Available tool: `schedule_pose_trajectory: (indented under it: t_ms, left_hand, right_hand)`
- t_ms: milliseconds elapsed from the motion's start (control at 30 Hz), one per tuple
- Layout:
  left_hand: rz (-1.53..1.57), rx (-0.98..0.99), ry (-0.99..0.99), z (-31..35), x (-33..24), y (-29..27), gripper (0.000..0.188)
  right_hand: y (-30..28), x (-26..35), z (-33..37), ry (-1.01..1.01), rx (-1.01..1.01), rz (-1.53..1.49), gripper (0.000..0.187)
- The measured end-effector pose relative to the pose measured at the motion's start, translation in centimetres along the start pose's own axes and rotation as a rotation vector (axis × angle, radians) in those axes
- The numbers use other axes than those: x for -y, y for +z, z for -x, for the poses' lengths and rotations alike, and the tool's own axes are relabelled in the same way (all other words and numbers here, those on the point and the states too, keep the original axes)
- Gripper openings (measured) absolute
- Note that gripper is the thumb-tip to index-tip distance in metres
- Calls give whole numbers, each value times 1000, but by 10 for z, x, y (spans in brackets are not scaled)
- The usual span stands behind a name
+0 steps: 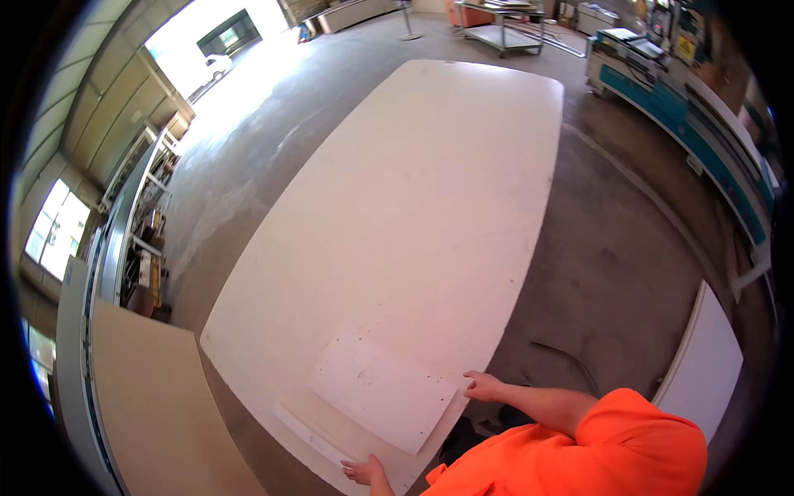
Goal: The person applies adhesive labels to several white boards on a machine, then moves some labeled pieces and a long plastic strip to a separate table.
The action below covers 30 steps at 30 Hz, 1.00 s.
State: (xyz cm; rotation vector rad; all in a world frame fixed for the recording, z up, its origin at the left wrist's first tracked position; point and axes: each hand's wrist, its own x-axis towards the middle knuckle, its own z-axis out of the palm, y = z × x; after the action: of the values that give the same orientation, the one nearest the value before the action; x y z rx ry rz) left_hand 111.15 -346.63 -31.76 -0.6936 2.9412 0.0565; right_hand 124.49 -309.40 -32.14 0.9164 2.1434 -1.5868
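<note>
A large white panel (pixel 413 215) lies flat in front of me. On its near end rests a smaller white board (pixel 376 388) with several small dark spots near its edges. Beside that board, on its near left side, lies a narrow white strip (pixel 310 434). My left hand (pixel 364 473) has its fingers spread at the near end of the strip, apparently touching it. My right hand (pixel 485 386), fingers stretched out, is at the right corner of the smaller board, by the large panel's edge. Neither hand visibly grips anything.
To the left stands a tan board (pixel 157 397) beside a long rack (pixel 136 223). A blue-green machine (pixel 662 107) stands at the far right. Nearer on the right is another white panel (pixel 703 368). A wheeled cart (pixel 504 35) stands at the back.
</note>
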Motion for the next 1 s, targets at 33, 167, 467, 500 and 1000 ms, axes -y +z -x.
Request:
schedule_pose_trajectory:
  t_ms: [33,167,467,500,1000]
  left_hand:
    - [41,-21,145,4,-12,3,87]
    - [94,-44,754,53,-73,32,76]
    - [220,1106,1286,202,-273,101,52]
    - [217,1126,1300,206,-298,110,49]
    - [-440,836,1679,530,-729,152,35]
  right_hand:
    - [-16,-12,5,-53,-2,19,63]
    - [-99,-76,51,-33,-154,5,50]
    - [-228,-356,252,793,-1083,-628,38]
    - [-229,-393,269,809,-1185,-644,31]
    - [-234,-389,283,869,-1121,-1249,36]
